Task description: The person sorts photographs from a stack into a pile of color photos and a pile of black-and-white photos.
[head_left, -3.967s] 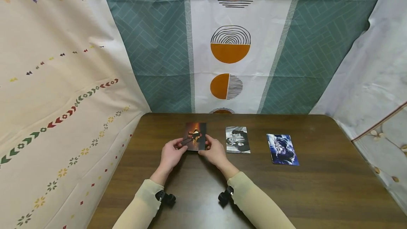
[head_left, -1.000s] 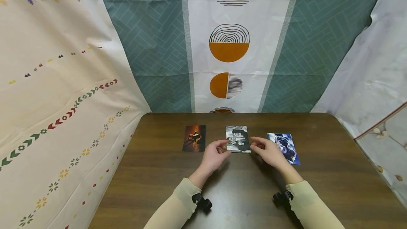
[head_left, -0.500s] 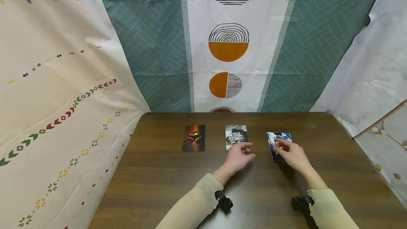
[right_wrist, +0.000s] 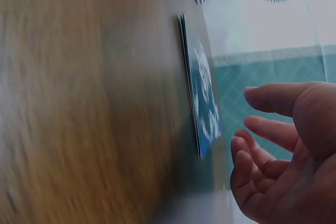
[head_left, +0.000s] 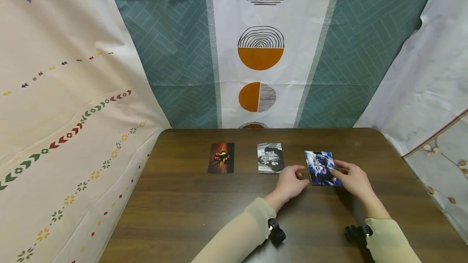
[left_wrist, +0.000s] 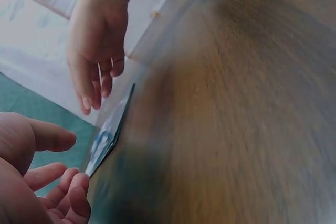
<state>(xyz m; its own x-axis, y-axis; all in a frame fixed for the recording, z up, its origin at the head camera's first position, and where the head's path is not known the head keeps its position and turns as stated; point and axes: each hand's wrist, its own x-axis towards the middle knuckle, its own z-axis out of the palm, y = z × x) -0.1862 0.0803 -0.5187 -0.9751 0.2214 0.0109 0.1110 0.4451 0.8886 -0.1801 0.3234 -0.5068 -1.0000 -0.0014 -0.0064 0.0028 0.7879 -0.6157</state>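
A thin stack of cards (head_left: 319, 167) with a blue and white picture on top lies on the table's right part. My right hand (head_left: 354, 178) is over its right edge in the head view; the right wrist view shows fingers (right_wrist: 265, 100) loosely bent and apart from it. Just left of the stack is my left hand (head_left: 290, 182), thumb and fingers spread, with fingertips close to the near left corner in the left wrist view. Neither hand grips anything. A black-and-white picture card (head_left: 269, 157) lies just beyond the left hand. Farther left lies an orange-and-dark picture card (head_left: 221, 158).
The cards lie in a row toward the far edge of the brown wooden table (head_left: 190, 210). A patterned cloth (head_left: 183, 60) hangs behind it, with pale cloths at both sides. Each wrist wears a black camera (head_left: 276, 232).
Both hands have left the orange-and-dark card, which they held earlier, and moved right past the black-and-white card to the blue stack. The right hand has shifted from over the stack to its right edge.
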